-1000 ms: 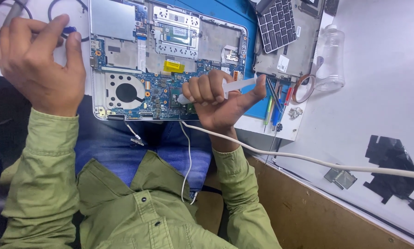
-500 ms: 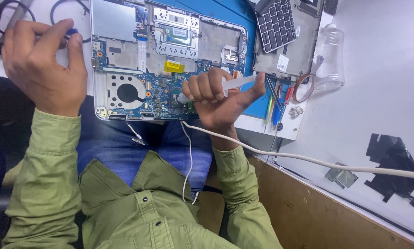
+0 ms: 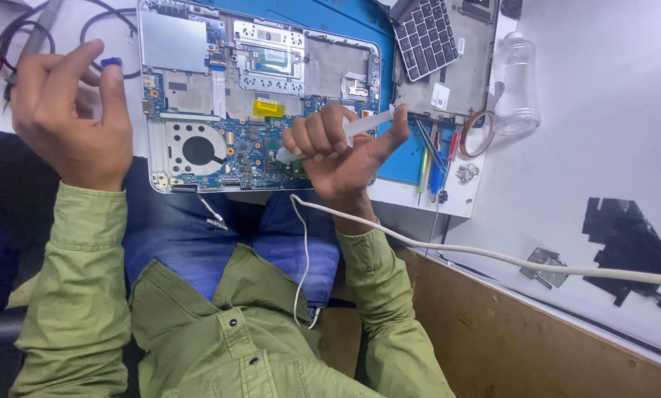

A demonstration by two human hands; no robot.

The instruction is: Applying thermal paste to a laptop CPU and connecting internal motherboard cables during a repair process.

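Looking down from the head camera, the right hand [image 3: 338, 151] is closed around a white syringe-like applicator [image 3: 360, 129], its tip resting on the exposed laptop motherboard [image 3: 227, 140] near the fan [image 3: 196, 150]. The left hand [image 3: 69, 118] pinches a small blue cap [image 3: 111, 62] between thumb and forefinger, raised beside the board. With the laptop already opened and its keyboard [image 3: 426, 37] set aside on the tabletop [image 3: 588, 147], the work on the board looks midway; reassembly remains.

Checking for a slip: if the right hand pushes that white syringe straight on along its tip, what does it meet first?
Probably the motherboard: the right hand aims the syringe tip down-left at it.
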